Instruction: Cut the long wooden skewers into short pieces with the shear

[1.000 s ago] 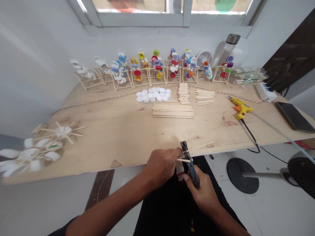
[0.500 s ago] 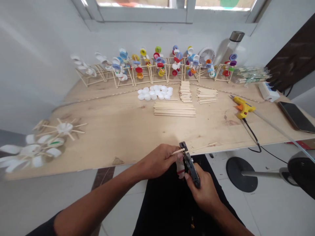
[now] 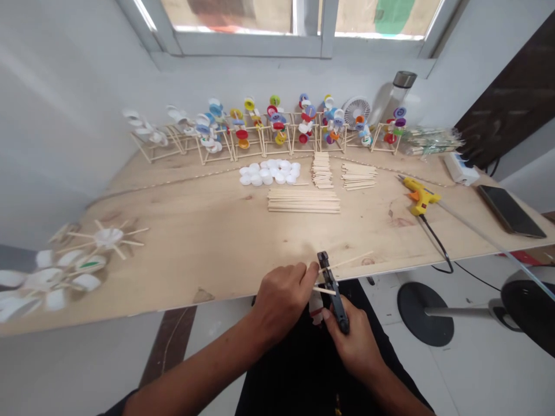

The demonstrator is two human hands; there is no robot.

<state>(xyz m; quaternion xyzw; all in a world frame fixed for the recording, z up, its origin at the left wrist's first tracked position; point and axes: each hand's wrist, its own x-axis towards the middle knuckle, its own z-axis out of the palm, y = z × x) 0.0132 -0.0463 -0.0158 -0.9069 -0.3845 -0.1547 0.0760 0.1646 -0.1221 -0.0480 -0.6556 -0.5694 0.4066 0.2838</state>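
My left hand point(image 3: 286, 294) is closed at the table's front edge, pinching thin wooden sticks beside the jaws of a dark pair of pliers. One long wooden stick point(image 3: 349, 261) passes the jaws and points to the right. A shorter stick piece point(image 3: 325, 290) pokes out below my left fingers, across the pliers point(image 3: 333, 293). My right hand point(image 3: 358, 341) is wrapped round the pliers' handles, which tilt with the head up and left. A whitish thing with a red band point(image 3: 316, 309) hangs just under the tool, partly hidden.
Behind lie a bundle of long sticks point(image 3: 303, 200), short-stick piles point(image 3: 321, 169) and white bottle caps point(image 3: 269, 172). Stick frames with coloured caps point(image 3: 247, 136) line the wall. Right are a yellow glue gun point(image 3: 420, 195) with its cord and a phone point(image 3: 511, 211). Cap wheels point(image 3: 45, 280) sit left.
My left hand has rolled over, its back now uppermost near the jaws. The short stick piece, which lay over the jaws half a second ago, now sits lower. My right hand keeps its hold.
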